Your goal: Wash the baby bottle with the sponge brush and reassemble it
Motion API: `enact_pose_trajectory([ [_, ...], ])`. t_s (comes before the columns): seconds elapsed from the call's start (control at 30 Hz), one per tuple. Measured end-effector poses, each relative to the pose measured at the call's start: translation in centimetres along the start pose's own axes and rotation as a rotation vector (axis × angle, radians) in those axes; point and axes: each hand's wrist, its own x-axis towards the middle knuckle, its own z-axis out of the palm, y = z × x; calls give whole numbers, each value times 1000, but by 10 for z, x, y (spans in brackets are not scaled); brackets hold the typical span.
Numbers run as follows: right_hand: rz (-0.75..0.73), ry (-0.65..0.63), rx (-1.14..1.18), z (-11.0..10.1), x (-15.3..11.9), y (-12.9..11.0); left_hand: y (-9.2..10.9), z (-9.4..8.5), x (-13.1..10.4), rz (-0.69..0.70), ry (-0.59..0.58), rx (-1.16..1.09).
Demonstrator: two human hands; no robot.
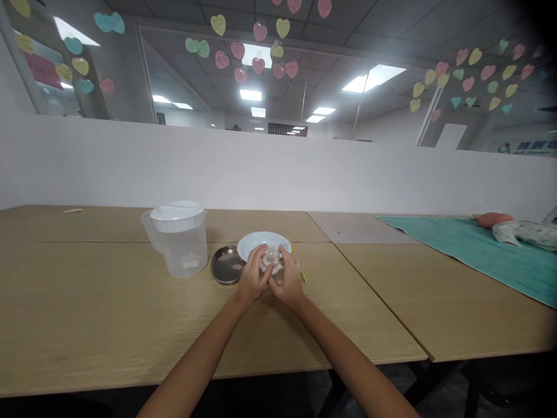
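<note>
Between my two hands is a small clear and white object with a domed top, perhaps a bottle nipple with its collar (pixel 272 258). My left hand (pixel 253 274) has its fingers round the object's left side, and my right hand (pixel 289 277) wraps its right side. Both thumbs come close together at the near side. Just behind the hands lies a white bowl (pixel 250 241). A round metal tray (pixel 226 266) rests to the left of my left hand. Something green (pixel 303 276) shows beside my right hand, partly hidden.
A clear lidded pitcher (pixel 185 241) stands left of the metal tray. On the right, a teal cloth (pixel 461 244) bears an orange item (pixel 494 219) and a patterned white cloth (pixel 533 233). A thin pale piece (pixel 73 211) lies at the far left. A white wall rises behind.
</note>
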Motion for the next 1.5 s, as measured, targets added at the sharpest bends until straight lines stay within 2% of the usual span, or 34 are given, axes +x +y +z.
enact_pose_trajectory([
  [0.13, -95, -31, -6, -3, 2, -1, -2, 3, -3, -72, -21, -64],
  [0.27, -103, -25, 27, -4, 3, -1, -5, 6, -7, -142, -88, -73],
  [0.53, -45, -10, 77, -1, 3, -1, -6, 10, -10, -224, -22, -111],
  [0.83, 9, -39, 101, -2, 3, 1, -5, 9, -7, -182, 6, -58],
  [1.13, -39, -20, 184, 1, 2, 2, -11, 12, -11, -179, 27, -36],
  [1.37, -110, -99, 218, -8, 3, 8, -11, 6, -10, -155, -32, 71],
  [1.5, -56, -118, 248, -10, 2, 12, -15, 0, -10, -68, -103, 126],
])
